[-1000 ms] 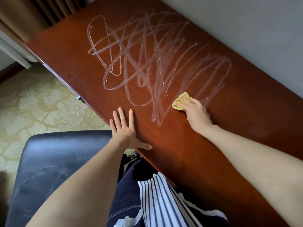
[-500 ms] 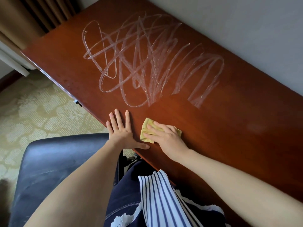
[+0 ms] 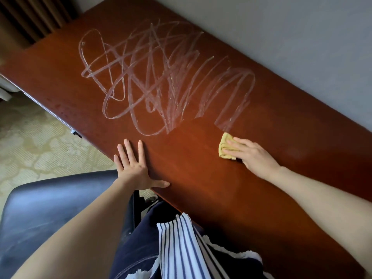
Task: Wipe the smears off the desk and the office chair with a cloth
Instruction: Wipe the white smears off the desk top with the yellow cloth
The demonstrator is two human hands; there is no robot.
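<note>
From the head camera, the left hand (image 3: 133, 168) lies flat on the near edge of the desk (image 3: 201, 198), fingers spread wide and holding nothing. The right hand (image 3: 253, 156) presses a folded yellow cloth (image 3: 223, 150) onto the wood with straight fingers; the thumb is hidden, so any pinch underneath cannot be told. The cloth sits just below the right end of the whitish smears (image 3: 161, 81), which cover the far middle of the desk. The dark chair (image 3: 50, 208) stands at lower left, its seat seemingly streaked.
</note>
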